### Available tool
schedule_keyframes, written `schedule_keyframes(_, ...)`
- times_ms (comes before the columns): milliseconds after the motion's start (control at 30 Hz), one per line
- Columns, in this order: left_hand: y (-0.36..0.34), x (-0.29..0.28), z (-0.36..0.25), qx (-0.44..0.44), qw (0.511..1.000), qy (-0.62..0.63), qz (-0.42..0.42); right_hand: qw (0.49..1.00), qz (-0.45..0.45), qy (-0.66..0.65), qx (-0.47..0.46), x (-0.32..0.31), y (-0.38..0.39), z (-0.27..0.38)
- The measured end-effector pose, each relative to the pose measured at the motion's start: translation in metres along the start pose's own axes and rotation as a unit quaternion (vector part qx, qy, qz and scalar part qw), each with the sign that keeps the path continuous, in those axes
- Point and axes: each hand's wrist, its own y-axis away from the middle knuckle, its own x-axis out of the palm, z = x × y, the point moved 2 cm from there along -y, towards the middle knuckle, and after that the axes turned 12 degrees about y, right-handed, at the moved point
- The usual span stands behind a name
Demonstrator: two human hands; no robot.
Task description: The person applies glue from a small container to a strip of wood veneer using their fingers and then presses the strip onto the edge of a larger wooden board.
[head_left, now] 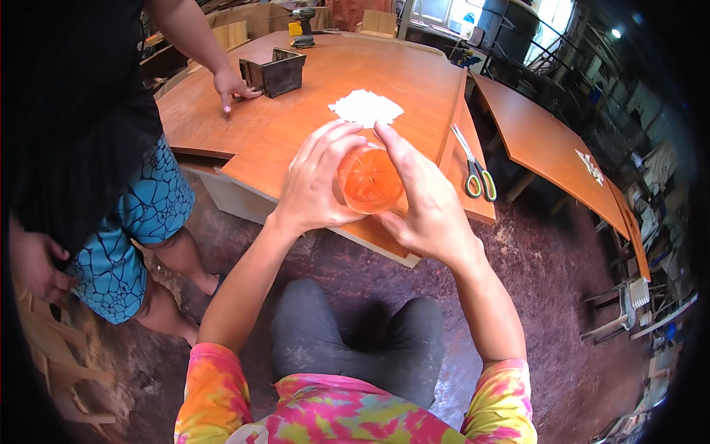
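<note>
Between both palms I hold a round, see-through container point(370, 180), with orange showing through it. Its ribbed base looks like that of a plastic bottle, but I cannot tell its full shape. My left hand point(316, 177) curves around its left side, and my right hand point(429, 198) grips it from the right. Just beyond my fingertips lies a flat white heap point(367, 108) on the orange-brown wooden panel point(399, 70); its material is unclear. Scissors point(473, 166) with black and green handles rest to the right of my right hand, blades pointing away.
A person in blue patterned shorts point(122, 259) stands at the left, one hand point(235, 90) beside a dark open box point(274, 72). Farther back stands a cordless drill point(302, 28). Another wooden panel point(555, 140) with white scraps point(589, 166) is at the right.
</note>
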Motion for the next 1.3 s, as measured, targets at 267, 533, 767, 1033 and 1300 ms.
schedule_keyframes(267,0.004,0.005,-0.004,-0.01,0.998,-0.032,-0.049,0.977,-0.11,-0.024,0.178,-0.04,0.057,-0.028)
schedule_keyframes(533,-0.003,0.015,-0.021,-0.039,0.995,-0.011,-0.096,0.986,-0.14,0.079,0.051,-0.041,0.097,-0.004)
schedule_keyframes(767,0.001,0.024,-0.017,-0.097,0.992,-0.033,-0.07,0.972,-0.034,0.219,-0.073,0.013,0.154,0.0)
schedule_keyframes(1033,0.006,0.022,-0.012,-0.159,0.985,-0.016,-0.066,0.99,-0.015,0.129,-0.058,0.015,0.172,-0.013)
schedule_keyframes(1300,-0.002,0.024,-0.007,-0.158,0.986,0.026,-0.038,0.93,-0.136,-0.14,0.311,0.042,0.148,0.001)
